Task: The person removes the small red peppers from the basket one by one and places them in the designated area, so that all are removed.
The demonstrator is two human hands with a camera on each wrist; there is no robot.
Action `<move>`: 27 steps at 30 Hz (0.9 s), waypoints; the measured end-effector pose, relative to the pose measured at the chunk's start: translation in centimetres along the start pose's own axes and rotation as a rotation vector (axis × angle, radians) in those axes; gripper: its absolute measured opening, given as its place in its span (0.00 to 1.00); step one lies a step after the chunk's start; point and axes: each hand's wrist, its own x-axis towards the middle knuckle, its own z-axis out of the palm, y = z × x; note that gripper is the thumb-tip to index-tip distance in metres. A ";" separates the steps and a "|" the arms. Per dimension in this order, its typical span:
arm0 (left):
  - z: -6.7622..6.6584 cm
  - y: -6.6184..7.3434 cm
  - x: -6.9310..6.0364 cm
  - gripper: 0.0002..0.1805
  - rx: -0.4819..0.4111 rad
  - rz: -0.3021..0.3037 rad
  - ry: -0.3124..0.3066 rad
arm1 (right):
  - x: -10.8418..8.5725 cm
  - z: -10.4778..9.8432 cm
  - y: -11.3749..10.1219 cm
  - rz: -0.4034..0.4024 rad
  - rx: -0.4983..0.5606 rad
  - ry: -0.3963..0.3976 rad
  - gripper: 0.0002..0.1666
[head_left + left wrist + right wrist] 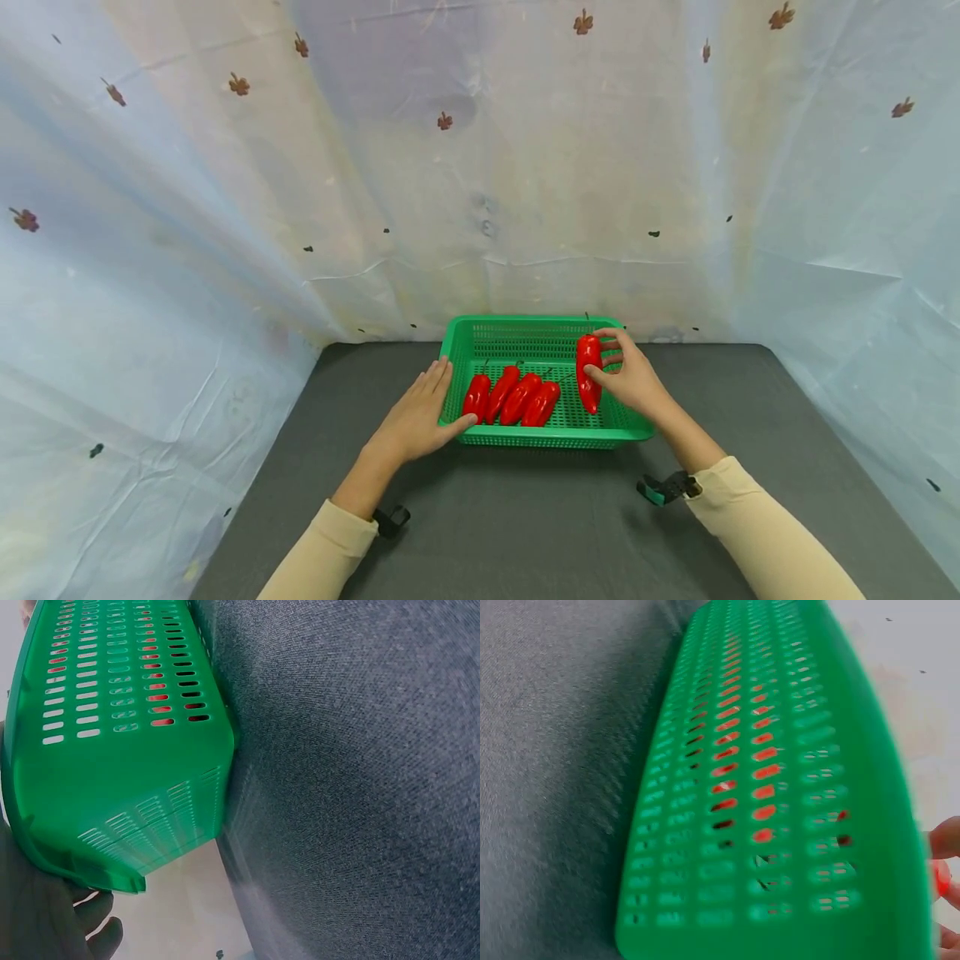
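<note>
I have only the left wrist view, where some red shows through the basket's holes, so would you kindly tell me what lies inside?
Observer: Four red peppers lie side by side in the basket.
Operator: Thank you; what is happening at the opposite end, which I cannot make out?
Observer: The right hand holds a fifth pepper between thumb and fingers.
Operator: Lastly, how does my own side look from the head view?
Observer: The left hand has its thumb at the basket's near left corner.
</note>
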 end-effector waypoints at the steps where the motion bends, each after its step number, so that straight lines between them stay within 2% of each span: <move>1: 0.0 0.0 0.0 0.60 -0.001 -0.001 -0.001 | -0.1 -0.3 0.0 -0.001 0.003 0.003 0.37; 12: -0.1 -0.1 0.0 0.60 0.000 -0.008 -0.008 | -1.4 -4.0 0.5 -0.043 0.002 0.029 0.38; 27: 0.0 0.0 -0.1 0.60 -0.007 -0.005 0.000 | -3.1 -7.9 2.9 -0.005 -0.044 0.055 0.39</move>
